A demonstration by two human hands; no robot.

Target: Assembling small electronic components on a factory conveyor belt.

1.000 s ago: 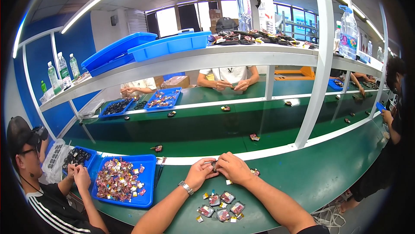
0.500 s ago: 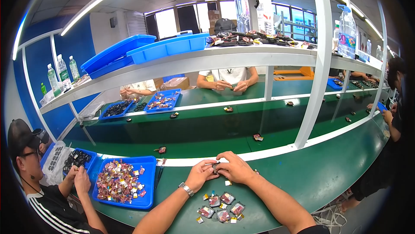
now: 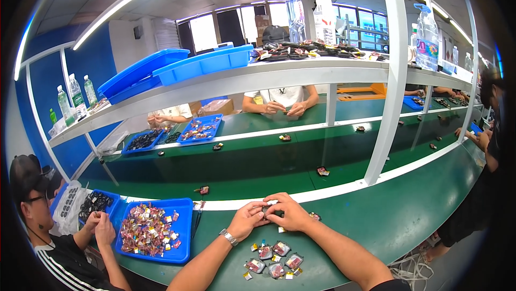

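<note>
While both hands met over the near edge of the green tabletop (image 3: pixel 376 221), the left hand (image 3: pixel 248 220) and right hand (image 3: pixel 290 213) were closed together on one small dark part (image 3: pixel 267 211), fingertips pinching it from either side; it sat raised just clear of the surface, apparently so that it could be worked between the thumbs.

Item: a cluster of small packets (image 3: pixel 273 256), reddish with pale wrapping, lay on the tabletop just below the hands and between the forearms, presumably kept within easy reach.

Item: a blue tray (image 3: pixel 183 226), to the left of the left forearm, held a heap of mixed small wrapped pieces (image 3: pixel 148 229) in red, yellow and silver.

Item: a second, smaller blue tray (image 3: pixel 115 197), further left, held dark cable-like parts (image 3: pixel 95 204); a neighbouring person (image 3: pixel 48 242) handled something beside it.

Item: loose single parts (image 3: pixel 322 171) were spaced along the darker conveyor belt (image 3: pixel 258 167) beyond the white rail.

Item: across the belt, another blue tray (image 3: pixel 185 139) carried assorted small pieces; a seated person's hands (image 3: pixel 285 109) worked close by.

Item: stacked blue bins (image 3: pixel 177 65) and water bottles (image 3: pixel 295 14) stood on the upper shelf (image 3: pixel 322 70).
</note>
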